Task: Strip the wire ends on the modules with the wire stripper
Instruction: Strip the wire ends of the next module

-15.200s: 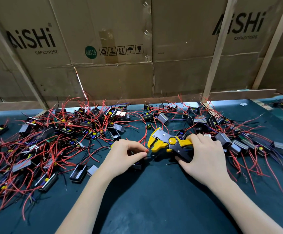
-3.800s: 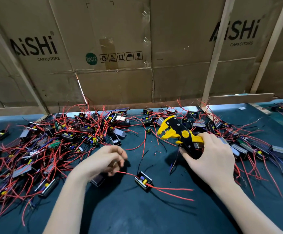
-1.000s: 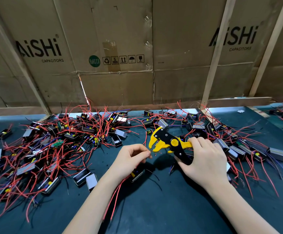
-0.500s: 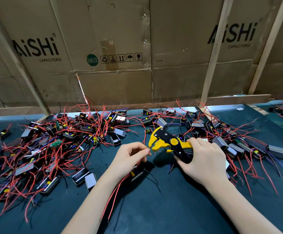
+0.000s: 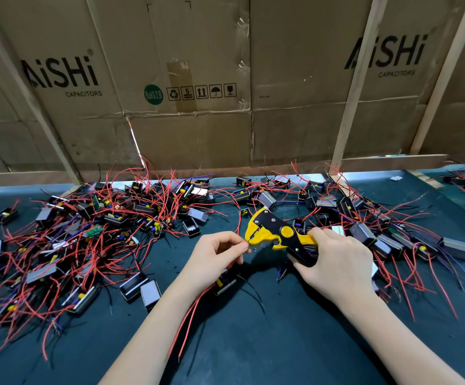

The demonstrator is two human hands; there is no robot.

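Note:
My right hand [image 5: 334,265] grips the handles of the yellow and black wire stripper [image 5: 274,234], whose jaws point left. My left hand [image 5: 212,257] pinches a thin wire end right at those jaws. Under my left hand lies a small black module [image 5: 224,283] with yellow parts. Its red wires [image 5: 189,318] trail down along my left forearm. The wire tip itself is too small to make out between the jaws.
A big tangle of black modules with red wires [image 5: 87,234] covers the left of the dark green table [image 5: 253,343]. Another pile [image 5: 392,234] lies right of the stripper. Two loose modules [image 5: 142,287] sit near my left forearm. Cardboard walls [image 5: 192,79] close the back.
The stripper's jaws have closed and dropped slightly toward my left fingertips, which now meet them. Both hands stay in the same place over the module.

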